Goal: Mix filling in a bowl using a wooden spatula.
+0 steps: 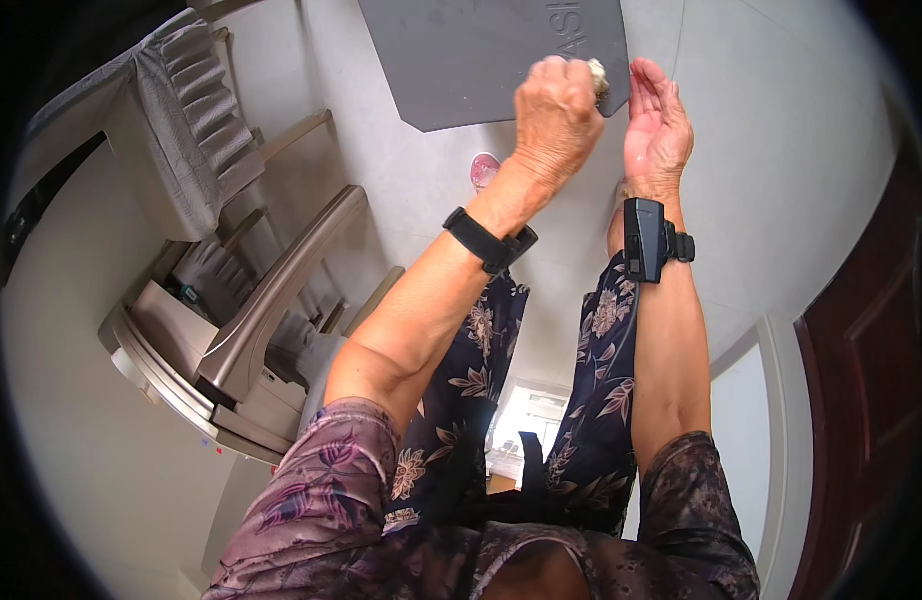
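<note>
My left hand [557, 120] is closed in a fist above the right front part of a dark grey mat [461, 67]. A small crumpled whitish thing [598, 77] sticks out from the fist's right side; what it is I cannot tell, and the fingers hide the rest of it. Just to the right, by the mat's edge, my right hand [656, 127] is held up with its palm showing and nothing in it. Its fingers are extended and slightly curved. The two hands are apart. Raised lettering shows on the mat.
The mat lies on a pale floor [731, 150]. Left of me stand a chair with a ruffled grey cloth cover [206, 105] and wooden furniture with a curved arm [281, 285]. A dark red panelled door [881, 360] is at the right, beside a white frame [787, 420]. A pink shoe [484, 169] shows below.
</note>
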Motion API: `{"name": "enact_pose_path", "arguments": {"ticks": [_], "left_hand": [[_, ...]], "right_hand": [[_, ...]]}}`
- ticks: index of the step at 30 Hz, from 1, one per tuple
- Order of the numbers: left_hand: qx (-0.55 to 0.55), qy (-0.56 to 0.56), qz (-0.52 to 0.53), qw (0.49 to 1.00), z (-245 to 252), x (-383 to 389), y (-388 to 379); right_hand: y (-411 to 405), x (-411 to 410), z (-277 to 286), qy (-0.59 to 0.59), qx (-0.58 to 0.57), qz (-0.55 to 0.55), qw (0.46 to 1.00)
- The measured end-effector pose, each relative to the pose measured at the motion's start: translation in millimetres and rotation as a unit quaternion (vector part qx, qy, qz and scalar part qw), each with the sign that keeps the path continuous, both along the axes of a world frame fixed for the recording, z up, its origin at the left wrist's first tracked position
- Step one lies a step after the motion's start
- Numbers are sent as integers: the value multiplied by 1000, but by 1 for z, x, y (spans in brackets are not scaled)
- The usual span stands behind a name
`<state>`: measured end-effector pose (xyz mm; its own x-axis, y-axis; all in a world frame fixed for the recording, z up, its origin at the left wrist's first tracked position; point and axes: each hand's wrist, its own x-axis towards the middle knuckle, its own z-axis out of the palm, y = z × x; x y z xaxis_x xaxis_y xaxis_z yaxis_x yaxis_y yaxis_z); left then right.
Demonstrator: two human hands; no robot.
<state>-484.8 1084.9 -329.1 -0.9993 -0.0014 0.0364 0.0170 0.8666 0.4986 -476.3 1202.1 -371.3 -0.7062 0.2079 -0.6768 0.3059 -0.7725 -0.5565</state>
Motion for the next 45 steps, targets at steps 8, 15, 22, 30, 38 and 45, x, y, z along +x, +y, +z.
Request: {"name": "enact_pose_path", "arguments": {"ticks": [8, 15, 22, 30, 38, 45], "left_hand": [[-1, 24, 71, 997, -4, -24, -47], [-34, 34, 14, 999, -7, -17, -28], [5, 17, -28, 999, -2, 2, -4], [36, -47, -107, 993, 12, 38, 18], [37, 59, -15, 997, 8, 2, 3], [41, 116, -31, 992, -13, -35, 9]], "right_hand": [[1, 27, 8, -48, -81, -87, 992], [0, 38, 9, -223, -151, 102, 958], [16, 1, 19, -234, -160, 292, 914], [22, 8, -18, -196, -97, 355, 909], [23, -9, -13, -158, -117, 369, 908], [21, -13, -8, -141, -99, 397, 901]]}}
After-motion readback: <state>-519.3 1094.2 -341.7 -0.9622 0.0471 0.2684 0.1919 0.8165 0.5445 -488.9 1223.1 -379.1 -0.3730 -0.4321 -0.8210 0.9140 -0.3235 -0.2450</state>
